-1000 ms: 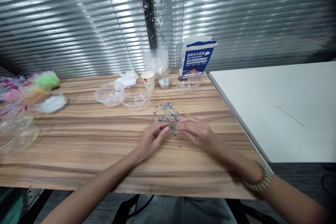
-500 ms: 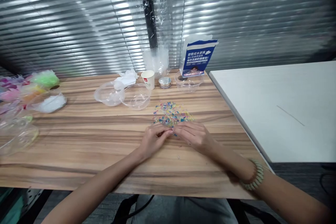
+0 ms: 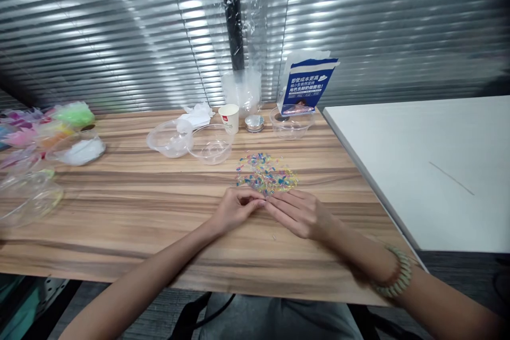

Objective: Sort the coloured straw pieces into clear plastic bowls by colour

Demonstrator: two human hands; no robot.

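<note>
The small coloured pieces (image 3: 266, 174) lie loosely mixed on the table (image 3: 119, 212), so much handling seems left, and beside them the left hand (image 3: 235, 207) and right hand (image 3: 303, 213) are together at the fingertips, whether gripping anything I cannot tell.

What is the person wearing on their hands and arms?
The left hand and the right hand have no gloves. No sleeves show on either arm. Around the right forearm, near the wrist, is a chunky, pale green bracelet with ridges all along it. No bracelet shows on the left.
</note>
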